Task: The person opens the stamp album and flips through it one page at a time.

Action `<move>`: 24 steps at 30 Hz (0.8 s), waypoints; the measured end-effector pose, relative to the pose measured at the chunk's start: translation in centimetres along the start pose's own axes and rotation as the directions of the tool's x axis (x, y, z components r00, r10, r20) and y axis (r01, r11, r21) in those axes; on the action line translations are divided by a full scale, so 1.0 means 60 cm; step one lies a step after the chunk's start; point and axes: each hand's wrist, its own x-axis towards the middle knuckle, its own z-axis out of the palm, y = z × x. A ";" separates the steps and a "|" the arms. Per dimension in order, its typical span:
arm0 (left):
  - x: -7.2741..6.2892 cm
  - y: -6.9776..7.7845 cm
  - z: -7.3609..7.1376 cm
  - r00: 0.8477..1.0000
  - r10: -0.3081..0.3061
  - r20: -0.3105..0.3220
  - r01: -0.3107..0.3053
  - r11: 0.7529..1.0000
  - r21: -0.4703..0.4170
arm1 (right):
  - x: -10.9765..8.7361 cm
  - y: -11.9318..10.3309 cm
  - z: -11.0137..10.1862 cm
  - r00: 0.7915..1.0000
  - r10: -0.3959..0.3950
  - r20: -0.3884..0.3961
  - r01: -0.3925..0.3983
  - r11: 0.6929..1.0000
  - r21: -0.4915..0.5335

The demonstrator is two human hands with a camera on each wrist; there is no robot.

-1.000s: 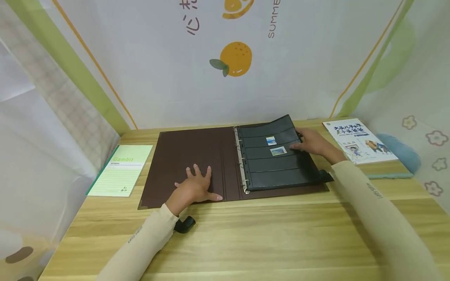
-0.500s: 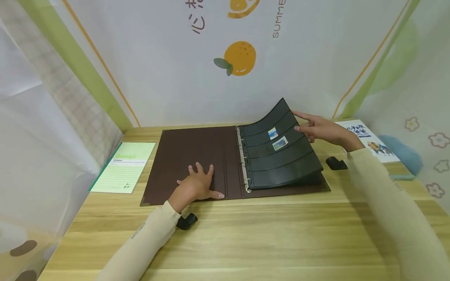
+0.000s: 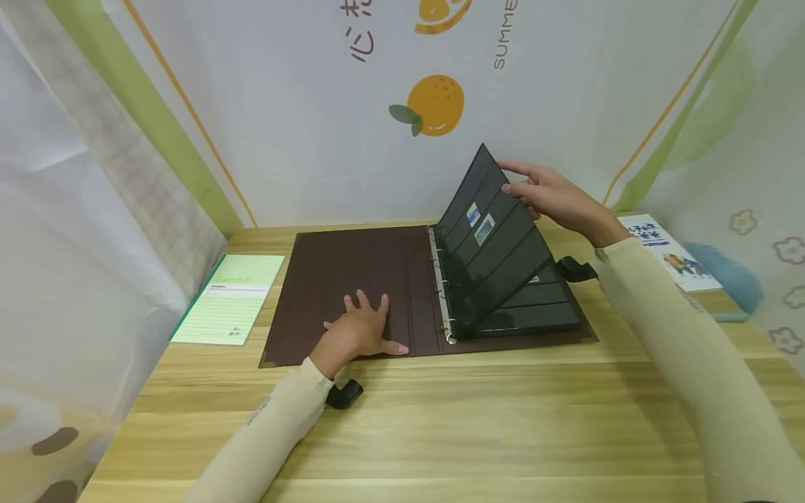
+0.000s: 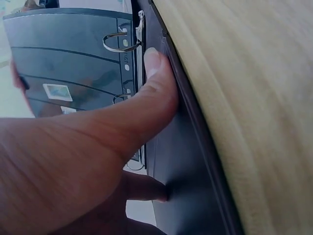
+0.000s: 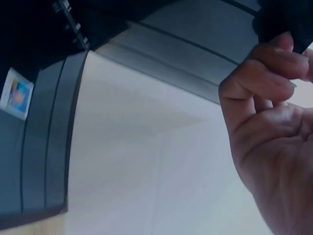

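A brown ring-binder stamp album lies spread on the table. One black stamp page stands tilted up from the rings, with two stamps in its strips. My right hand pinches this page's outer edge between thumb and fingers; the right wrist view shows those fingers curled at it. Beneath lies another black page, where a stamp shows in the right wrist view. My left hand rests with fingers spread on the inside cover, its thumb near the metal rings.
A green notepad lies left of the album. At the right are a book with a cartoon cover and a blue fluffy thing. A printed curtain hangs behind the wooden table.
My right hand has lifted the page's outer edge up and leftward, from nearly flat to steeply tilted, uncovering the page below. The left hand stays spread on the cover.
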 end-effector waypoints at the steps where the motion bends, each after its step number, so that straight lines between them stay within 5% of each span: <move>1: 0.000 0.000 0.000 1.000 0.002 -0.002 -0.002 1.000 -0.004 | 0.003 -0.006 0.004 1.000 -0.008 -0.005 0.008 1.000 0.001; 9: 0.001 -0.005 -0.002 1.000 0.009 0.003 -0.009 0.999 -0.045 | 0.026 -0.039 0.043 0.997 -0.056 -0.048 0.061 0.992 0.110; 24: 0.001 -0.005 -0.010 1.000 -0.022 0.013 0.022 1.000 0.010 | 0.067 -0.092 0.107 0.994 -0.109 -0.030 0.112 0.986 0.124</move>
